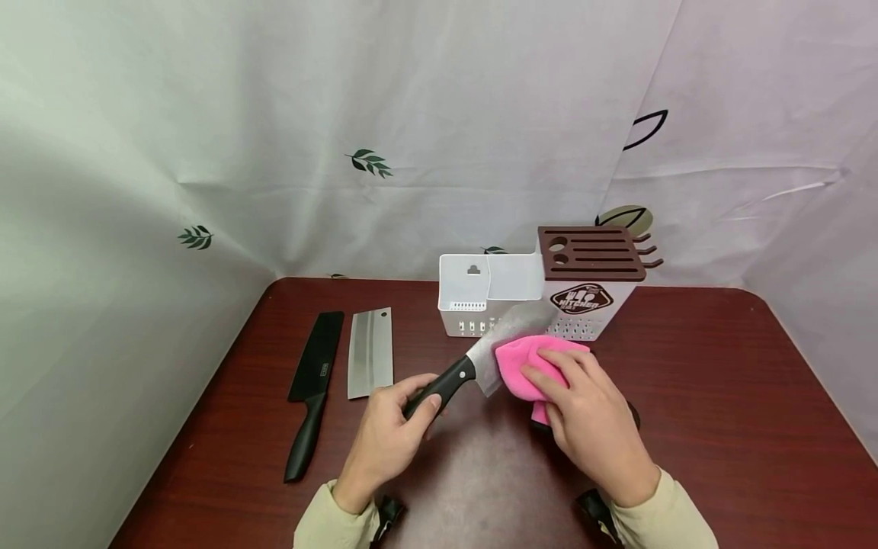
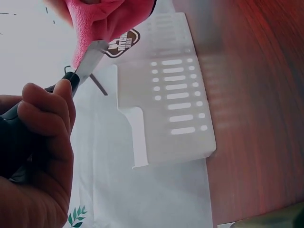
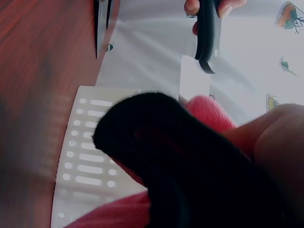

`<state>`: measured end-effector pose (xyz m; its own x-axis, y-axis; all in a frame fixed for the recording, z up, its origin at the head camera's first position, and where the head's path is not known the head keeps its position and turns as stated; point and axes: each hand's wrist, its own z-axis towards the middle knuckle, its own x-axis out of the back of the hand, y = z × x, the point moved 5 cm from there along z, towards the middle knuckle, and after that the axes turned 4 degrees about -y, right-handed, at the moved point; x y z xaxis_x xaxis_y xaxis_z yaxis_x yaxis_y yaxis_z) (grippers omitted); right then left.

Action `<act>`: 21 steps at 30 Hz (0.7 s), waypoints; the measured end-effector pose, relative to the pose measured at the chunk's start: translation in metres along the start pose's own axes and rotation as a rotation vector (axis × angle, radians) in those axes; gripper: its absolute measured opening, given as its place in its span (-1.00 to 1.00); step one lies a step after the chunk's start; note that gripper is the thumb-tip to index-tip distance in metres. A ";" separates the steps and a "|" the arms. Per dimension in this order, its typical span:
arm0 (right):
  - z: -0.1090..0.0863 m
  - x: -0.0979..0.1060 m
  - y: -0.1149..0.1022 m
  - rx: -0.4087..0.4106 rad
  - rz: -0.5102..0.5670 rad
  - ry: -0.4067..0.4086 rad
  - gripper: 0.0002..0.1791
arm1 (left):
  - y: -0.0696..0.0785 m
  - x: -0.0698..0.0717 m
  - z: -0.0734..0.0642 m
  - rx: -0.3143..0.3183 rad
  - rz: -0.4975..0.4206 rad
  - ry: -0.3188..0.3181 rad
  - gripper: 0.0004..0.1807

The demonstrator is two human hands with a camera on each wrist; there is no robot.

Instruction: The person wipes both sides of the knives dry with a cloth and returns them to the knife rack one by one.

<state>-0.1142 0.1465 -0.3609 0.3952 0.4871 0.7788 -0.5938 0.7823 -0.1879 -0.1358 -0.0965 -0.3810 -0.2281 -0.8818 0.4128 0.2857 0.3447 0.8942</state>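
Note:
In the head view my left hand (image 1: 394, 427) grips the black handle (image 1: 442, 387) of a kitchen knife, its broad blade (image 1: 511, 332) pointing up and right. My right hand (image 1: 597, 415) holds a pink cloth (image 1: 521, 367) against the lower edge of that blade. The cloth covers part of the blade; the left wrist view shows the pink cloth (image 2: 102, 21) folded about the blade's far part. Both hands are raised in front of a white kitchen rack (image 1: 490, 276). In the right wrist view a dark shape (image 3: 156, 137) hides much of the right hand.
A black knife (image 1: 318, 381) and a metal cleaver (image 1: 370, 351) lie on the left of the dark red table (image 1: 226, 457). The rack's brown slotted top (image 1: 593, 255) has hooks at its right side. A pale curtain (image 1: 439, 114) hangs behind.

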 end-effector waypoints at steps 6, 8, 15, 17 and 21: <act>0.000 -0.001 -0.003 0.071 0.000 -0.061 -0.48 | 0.001 0.002 -0.001 0.025 0.007 0.028 -0.78; 0.000 0.000 -0.004 0.096 0.001 -0.071 -0.45 | 0.001 0.003 0.000 0.033 0.021 0.042 -0.75; 0.000 0.003 -0.006 0.130 0.008 -0.111 -0.42 | 0.000 0.007 -0.001 0.067 0.034 0.070 -0.67; 0.000 0.004 -0.006 0.125 0.010 -0.122 -0.42 | 0.000 0.008 -0.002 0.078 0.035 0.074 -0.66; 0.001 0.007 -0.002 0.103 0.025 -0.134 -0.45 | 0.002 0.012 -0.002 0.099 0.046 0.085 -0.66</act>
<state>-0.1111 0.1484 -0.3542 0.2862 0.4447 0.8487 -0.6740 0.7230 -0.1515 -0.1363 -0.1075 -0.3748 -0.1363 -0.8868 0.4417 0.2001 0.4120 0.8889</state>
